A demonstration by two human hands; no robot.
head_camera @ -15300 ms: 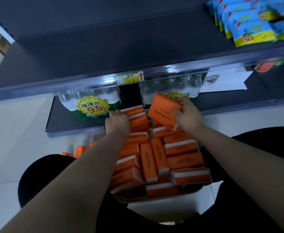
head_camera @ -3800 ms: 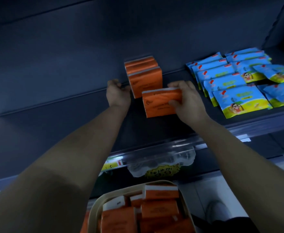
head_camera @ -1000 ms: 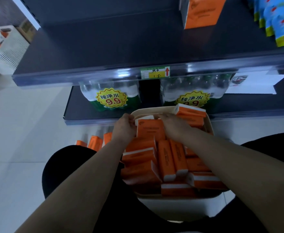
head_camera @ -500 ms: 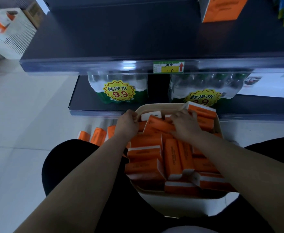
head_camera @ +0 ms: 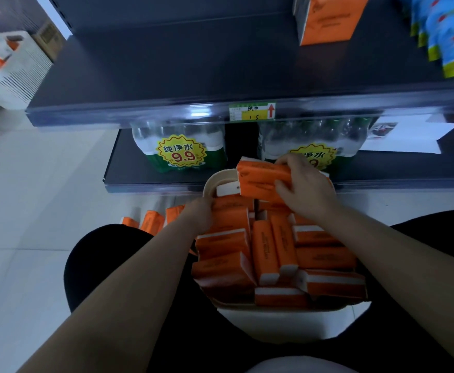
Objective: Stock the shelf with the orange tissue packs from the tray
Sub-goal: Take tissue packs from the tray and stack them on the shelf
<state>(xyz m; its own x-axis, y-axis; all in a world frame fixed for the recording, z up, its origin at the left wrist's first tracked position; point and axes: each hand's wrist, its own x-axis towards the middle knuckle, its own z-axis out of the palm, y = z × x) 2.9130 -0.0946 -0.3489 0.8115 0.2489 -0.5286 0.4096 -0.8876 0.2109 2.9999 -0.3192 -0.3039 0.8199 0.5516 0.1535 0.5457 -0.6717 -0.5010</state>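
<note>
A beige tray on my lap holds several orange tissue packs. My right hand grips one orange tissue pack and holds it lifted above the tray's far end. My left hand rests at the tray's left side with fingers curled over a pack still lying in the tray. On the dark shelf above, an orange tissue pack stands upright at the top right.
Blue snack bags lie at the shelf's right end. A price tag sits on the shelf rail. Below it are packs of bottled water with yellow 9.9 stickers. More orange packs lie on the floor to my left. A white crate stands far left.
My right hand has taken hold of an orange pack and raised it out of the tray toward the shelf. My left hand has stayed at the tray's left side.
</note>
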